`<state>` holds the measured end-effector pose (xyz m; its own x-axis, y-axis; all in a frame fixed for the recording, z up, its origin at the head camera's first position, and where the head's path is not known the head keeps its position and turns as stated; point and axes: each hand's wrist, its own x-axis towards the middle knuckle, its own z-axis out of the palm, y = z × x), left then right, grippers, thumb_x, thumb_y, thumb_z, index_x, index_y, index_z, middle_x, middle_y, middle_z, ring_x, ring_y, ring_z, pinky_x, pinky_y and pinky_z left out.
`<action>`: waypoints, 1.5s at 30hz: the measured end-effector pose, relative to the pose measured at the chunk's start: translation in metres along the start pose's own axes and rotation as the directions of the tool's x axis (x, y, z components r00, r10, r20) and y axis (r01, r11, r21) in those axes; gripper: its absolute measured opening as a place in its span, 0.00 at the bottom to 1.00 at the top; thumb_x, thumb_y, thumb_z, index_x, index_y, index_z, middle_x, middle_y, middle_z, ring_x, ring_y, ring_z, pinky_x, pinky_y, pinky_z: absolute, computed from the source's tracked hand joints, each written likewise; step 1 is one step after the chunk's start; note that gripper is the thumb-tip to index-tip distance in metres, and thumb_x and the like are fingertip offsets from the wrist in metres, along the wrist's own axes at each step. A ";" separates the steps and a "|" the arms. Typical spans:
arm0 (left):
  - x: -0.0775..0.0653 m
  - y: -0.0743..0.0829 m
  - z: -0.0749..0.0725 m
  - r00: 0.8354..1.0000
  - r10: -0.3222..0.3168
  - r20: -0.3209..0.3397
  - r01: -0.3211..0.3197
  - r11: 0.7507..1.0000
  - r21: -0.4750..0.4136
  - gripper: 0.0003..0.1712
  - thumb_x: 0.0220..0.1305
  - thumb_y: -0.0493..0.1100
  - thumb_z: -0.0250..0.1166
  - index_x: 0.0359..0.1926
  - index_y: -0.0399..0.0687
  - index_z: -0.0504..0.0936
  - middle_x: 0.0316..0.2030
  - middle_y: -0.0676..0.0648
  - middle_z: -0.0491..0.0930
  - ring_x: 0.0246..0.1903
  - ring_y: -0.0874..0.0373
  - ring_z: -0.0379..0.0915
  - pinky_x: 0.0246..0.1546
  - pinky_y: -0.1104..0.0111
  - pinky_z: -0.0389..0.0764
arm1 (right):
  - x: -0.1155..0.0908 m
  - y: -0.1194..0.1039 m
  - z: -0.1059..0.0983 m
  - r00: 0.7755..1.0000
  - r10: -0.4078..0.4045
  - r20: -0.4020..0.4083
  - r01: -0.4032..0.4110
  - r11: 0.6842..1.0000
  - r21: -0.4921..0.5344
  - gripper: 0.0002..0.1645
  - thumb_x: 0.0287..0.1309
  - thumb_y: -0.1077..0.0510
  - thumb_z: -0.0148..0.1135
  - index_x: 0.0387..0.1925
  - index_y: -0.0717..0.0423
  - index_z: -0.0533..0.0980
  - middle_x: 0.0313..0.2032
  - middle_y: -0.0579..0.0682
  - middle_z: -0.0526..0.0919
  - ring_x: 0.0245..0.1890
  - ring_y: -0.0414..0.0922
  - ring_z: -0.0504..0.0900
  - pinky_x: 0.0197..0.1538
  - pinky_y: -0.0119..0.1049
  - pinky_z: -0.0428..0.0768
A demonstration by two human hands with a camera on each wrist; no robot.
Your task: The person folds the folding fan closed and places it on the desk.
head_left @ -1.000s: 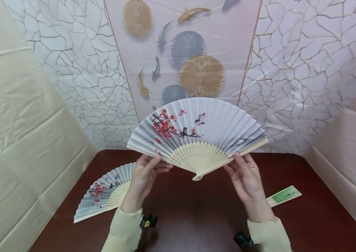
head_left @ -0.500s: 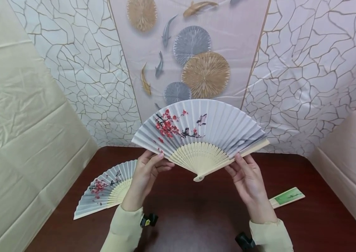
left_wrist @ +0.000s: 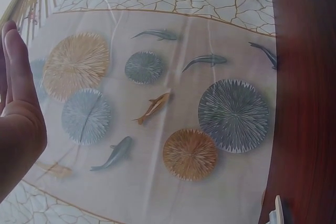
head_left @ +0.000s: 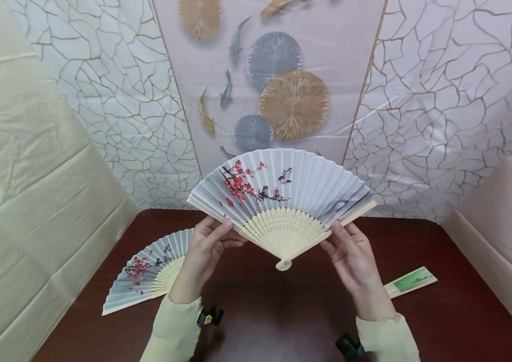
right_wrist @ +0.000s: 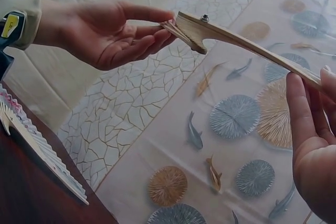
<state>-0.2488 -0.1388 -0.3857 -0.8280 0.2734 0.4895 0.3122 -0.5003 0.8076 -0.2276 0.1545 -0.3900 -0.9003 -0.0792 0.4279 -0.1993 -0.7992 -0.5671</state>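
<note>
A spread folding fan, white with red blossoms, birds and pale ribs, is held up in front of me in the head view. My left hand pinches its left edge between thumb and fingers. Its right outer stick is pinched by my right hand, with the pivot hanging low between both hands. From the right wrist view, the fan's stick appears edge-on. A second fan with the same print lies spread on the table, partly hidden behind my left forearm.
On the dark red table, a narrow pale strip with a green panel, like a folded fan, lies at the right. Cloth walls enclose the table; the back wall shows printed fish and round leaves.
The held fan has narrowed slightly, its right end coming inward as my right hand moved a little to the left. The fan also sits slightly lower. Both hands keep their grip.
</note>
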 end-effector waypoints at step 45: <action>0.004 -0.008 0.004 0.984 -0.136 -0.113 0.149 0.982 0.115 0.15 0.71 0.33 0.60 0.56 0.42 0.81 0.38 0.46 0.87 0.32 0.54 0.85 0.40 0.61 0.87 | 0.000 0.011 0.000 1.000 0.003 -0.025 -0.007 0.985 -0.170 0.17 0.74 0.69 0.50 0.47 0.56 0.85 0.41 0.51 0.89 0.40 0.43 0.88 0.42 0.36 0.87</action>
<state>-0.2527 -0.1303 -0.3889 -0.9100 0.2442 0.3351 0.2373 -0.3561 0.9038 -0.2293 0.1456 -0.3960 -0.9102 -0.0664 0.4087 -0.2561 -0.6853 -0.6817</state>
